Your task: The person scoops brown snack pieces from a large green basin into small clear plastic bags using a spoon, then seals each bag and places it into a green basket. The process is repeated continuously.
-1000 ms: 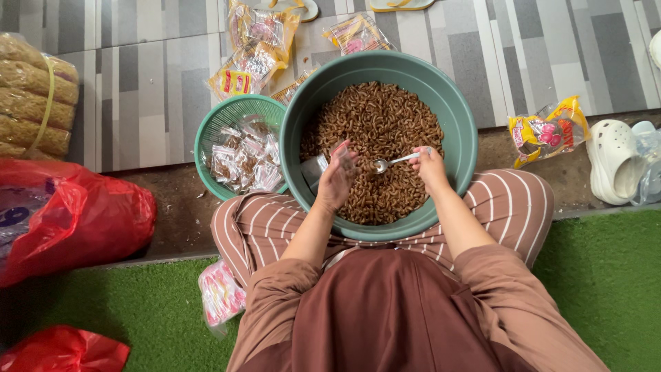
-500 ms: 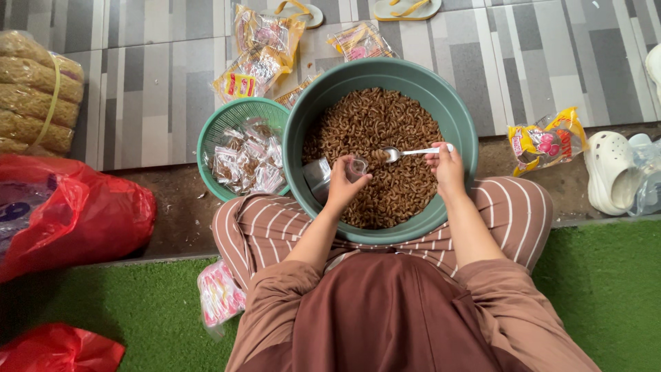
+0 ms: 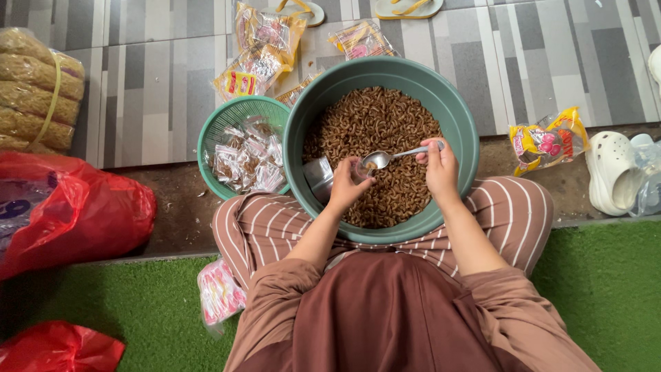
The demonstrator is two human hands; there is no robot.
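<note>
Grey striped tiles (image 3: 124, 89) run across the top of your view, with green turf (image 3: 606, 289) at 6 o'clock under your knees. Between your striped trouser legs sits the big green basin (image 3: 463, 124), heaped with brown curled snacks (image 3: 375, 120).

Your right hand (image 3: 441, 165) has its fingers closed round the handle of the spoon (image 3: 392, 157), and the spoon bowl now points to 9 o'clock, right at your left hand (image 3: 348, 189). A second ago the spoon was down in the snacks near the middle of the basin; half a second ago it had lifted and swung over to 3 o'clock. Now it has come back across and its tip meets the small clear packet (image 3: 361, 169) that your left fingers are curled around. So the scoop looks loaded and is being tipped into the packet, as far as I can judge; the mouth of the packet is too small to see clearly.

A metal cup (image 3: 319, 178) leans against the basin wall at 9 o'clock from your left hand. Just beside the basin, further at 9 o'clock, the small green basket (image 3: 213, 134) holds filled clear packets (image 3: 248, 158). Red bags (image 3: 76, 213) lie well off at 9 o'clock, yellow wrappers (image 3: 258, 48) at 12, white clogs (image 3: 613, 172) at 3.
</note>
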